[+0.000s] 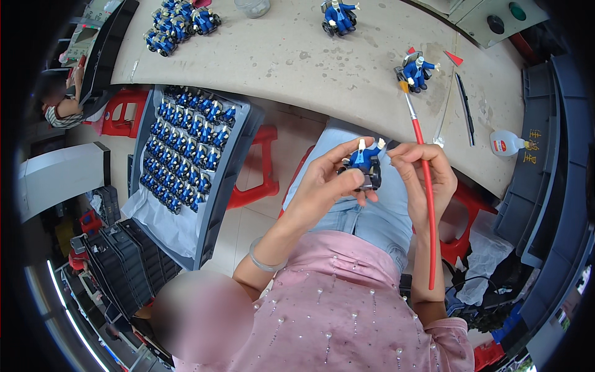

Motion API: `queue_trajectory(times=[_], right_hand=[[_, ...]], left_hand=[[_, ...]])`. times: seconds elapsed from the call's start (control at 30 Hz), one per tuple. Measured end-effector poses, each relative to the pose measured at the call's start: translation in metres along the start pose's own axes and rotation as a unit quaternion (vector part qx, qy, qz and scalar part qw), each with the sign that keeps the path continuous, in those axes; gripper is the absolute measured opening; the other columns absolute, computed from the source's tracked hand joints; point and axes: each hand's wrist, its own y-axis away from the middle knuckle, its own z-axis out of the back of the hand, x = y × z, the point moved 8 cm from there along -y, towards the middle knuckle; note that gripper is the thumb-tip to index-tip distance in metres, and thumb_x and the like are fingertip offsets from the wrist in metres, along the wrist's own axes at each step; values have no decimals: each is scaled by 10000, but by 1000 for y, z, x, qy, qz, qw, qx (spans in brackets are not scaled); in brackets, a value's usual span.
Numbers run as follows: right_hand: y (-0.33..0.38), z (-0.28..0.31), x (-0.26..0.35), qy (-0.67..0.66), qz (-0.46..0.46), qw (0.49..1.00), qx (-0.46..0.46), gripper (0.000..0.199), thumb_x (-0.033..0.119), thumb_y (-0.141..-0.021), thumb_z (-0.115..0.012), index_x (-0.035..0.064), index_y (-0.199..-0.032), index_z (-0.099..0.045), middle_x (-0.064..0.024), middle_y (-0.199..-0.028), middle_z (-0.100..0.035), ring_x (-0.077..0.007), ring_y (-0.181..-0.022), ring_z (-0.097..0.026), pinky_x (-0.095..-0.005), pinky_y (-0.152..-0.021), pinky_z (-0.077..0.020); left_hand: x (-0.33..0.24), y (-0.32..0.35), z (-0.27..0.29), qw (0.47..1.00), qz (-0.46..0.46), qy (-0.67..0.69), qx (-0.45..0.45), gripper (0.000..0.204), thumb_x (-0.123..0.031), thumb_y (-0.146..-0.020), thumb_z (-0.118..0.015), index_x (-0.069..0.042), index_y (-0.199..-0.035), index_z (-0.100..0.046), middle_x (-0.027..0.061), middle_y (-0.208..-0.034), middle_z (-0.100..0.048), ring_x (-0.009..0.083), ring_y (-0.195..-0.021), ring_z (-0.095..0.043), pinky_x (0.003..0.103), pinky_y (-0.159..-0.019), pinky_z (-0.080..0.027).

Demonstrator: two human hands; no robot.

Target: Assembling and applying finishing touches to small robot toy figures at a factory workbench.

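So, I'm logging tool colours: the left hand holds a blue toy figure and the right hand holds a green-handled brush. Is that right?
Not quite. In the head view the brush in the right hand has a red handle, not green. The left hand does hold the blue toy figure.

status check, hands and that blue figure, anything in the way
Left hand shut on blue figure, held over lap. Right hand shut on red brush, fingertips at the figure's arm. Nothing between them.
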Motion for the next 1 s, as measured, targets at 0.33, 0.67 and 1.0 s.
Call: queue_trajectory(times=[0.33,0.67,1.0], right_hand=[[8,5,7,-7,12,1000,10,179,100,-934,-567,-36,-1047,-595,-119,-843,-675,-138,-772,-621,-260,-718,-492],[10,11,40,19,98,994,46,496,416,-923,-555,-65,-946,-671,-122,-759,-636,-163,-665,-595,-262,-576,-466],[6,7,38,-192,77,974,87,275,195,-918,-578,-62,-869,-662,-149,-775,-641,-172,-654,-594,-259,-606,-452]], left_hand=[[18,-3,-4,915,63,377,126,612,-331,-951,-434,95,-1376,-319,198,-978,-611,262,-757,-579,317,-661,-479],[20,-4,-7,877,80,437,183,609,-379,-946,-469,84,-1334,-389,216,-1067,-592,278,-784,-561,315,-651,-450],[31,-4,9,944,84,319,-28,678,-361,-946,-503,73,-1408,-264,190,-1112,-568,210,-885,-575,269,-668,-474]])
